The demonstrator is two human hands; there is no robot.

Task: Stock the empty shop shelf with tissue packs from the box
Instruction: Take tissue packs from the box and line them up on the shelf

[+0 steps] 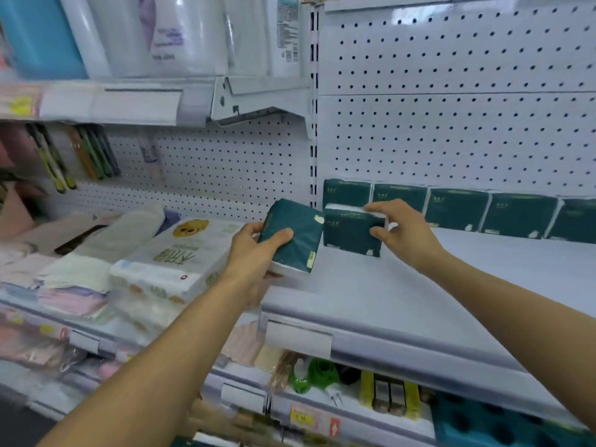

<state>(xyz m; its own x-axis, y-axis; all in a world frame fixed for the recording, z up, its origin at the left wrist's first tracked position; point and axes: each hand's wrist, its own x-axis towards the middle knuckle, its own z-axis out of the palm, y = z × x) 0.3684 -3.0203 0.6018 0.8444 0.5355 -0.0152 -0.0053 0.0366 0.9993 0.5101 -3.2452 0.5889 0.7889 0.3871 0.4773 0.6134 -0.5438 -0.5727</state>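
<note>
shelf (419, 285) bears pack (351, 232) under right hand (401, 232).

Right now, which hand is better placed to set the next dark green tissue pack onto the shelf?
The right hand: it already holds a dark green tissue pack upright on the white metal shelf, in front of the back row. The left hand's tilted pack hangs at the shelf's left edge.

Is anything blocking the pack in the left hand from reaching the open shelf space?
Nothing visible. The left hand grips a tilted tissue pack at the shelf's left end; the right hand holds another pack just beside it, with bare shelf in front.
</note>
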